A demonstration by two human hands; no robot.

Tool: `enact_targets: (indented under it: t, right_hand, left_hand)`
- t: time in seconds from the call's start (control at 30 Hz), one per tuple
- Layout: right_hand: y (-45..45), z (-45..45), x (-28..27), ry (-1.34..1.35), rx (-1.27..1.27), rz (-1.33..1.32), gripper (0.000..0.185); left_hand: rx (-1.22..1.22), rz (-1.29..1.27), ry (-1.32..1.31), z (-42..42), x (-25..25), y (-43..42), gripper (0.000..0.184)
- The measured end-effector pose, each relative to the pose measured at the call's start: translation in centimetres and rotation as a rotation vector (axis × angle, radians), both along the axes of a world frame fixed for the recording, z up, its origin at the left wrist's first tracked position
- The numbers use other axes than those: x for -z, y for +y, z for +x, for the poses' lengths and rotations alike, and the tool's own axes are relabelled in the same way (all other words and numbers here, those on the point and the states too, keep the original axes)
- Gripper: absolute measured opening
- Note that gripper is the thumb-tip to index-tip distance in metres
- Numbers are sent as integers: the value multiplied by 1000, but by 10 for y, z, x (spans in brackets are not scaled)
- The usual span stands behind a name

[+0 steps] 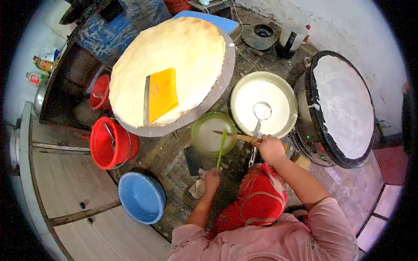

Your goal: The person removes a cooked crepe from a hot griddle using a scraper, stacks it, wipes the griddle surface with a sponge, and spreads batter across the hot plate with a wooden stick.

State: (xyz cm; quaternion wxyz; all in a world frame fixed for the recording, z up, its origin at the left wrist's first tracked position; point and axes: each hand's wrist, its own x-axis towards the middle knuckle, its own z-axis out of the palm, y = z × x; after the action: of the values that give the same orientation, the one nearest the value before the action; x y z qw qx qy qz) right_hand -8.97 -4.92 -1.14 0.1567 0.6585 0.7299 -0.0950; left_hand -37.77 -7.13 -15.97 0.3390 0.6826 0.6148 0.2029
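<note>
My left hand [212, 182] is closed around the lower end of a thin bright-green stick [222, 148], which points up over a green bowl [195, 149] of cloudy liquid. My right hand [271, 150] grips a wooden stick [242, 137]; its far end reaches left over the same bowl, close to the green stick. Beside my right hand, a metal ladle [262, 111] rests in a wide pale bowl [292, 92] of white batter. Farther right, a round black-rimmed griddle [344, 108] carries a white spread layer.
A large round stack of pale flatbreads [170, 48], topped by a yellow scraper [163, 95], sits on a round board [193, 115]. To the left stand a red bucket [101, 150] and a blue basin [141, 198]. A black burner-like plate [260, 37] lies at the back.
</note>
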Motion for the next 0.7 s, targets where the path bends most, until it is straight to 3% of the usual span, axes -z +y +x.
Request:
enact_targets:
  t: [0.07,0.13,0.27,0.37,0.47,0.5,0.53,0.6,0.63,0.67,0.7]
  right_hand:
    - [-12,2,-29,138,114,33,40]
    - [-29,18,-39,109,75,34,41]
    - [-67,47,-66,360,331,44,41]
    - [-102,64,-50,544,468,84,41]
    - [-142,74,-46,707,586,213,38]
    - [-150,70,-57,855,718,194,36]
    - [-159,69,-67,1009,843,177,35]
    - [-180,74,-78,972,844,225,35]
    - [-191,77,-82,1129,952,240,35]
    - [-202,79,-88,1291,1054,257,35]
    - [-212,84,-102,1162,1109,230,34]
  left_hand:
    - [-13,-189,181,5,-8,17,25]
    - [-43,-164,167,3,-13,31,22]
    - [-70,-124,156,4,-34,39,17]
    - [-80,-144,112,6,-45,38,13]
    - [-106,-324,-35,-12,-14,36,11]
    - [-160,-482,-147,-10,-14,39,13]
    - [-123,-482,-146,-5,-14,35,13]
    - [-264,-605,-664,11,-54,25,17]
    - [-192,-493,-809,17,-52,20,21]
    - [-169,-496,-803,31,-72,21,21]
    - [123,-294,-565,52,-110,24,21]
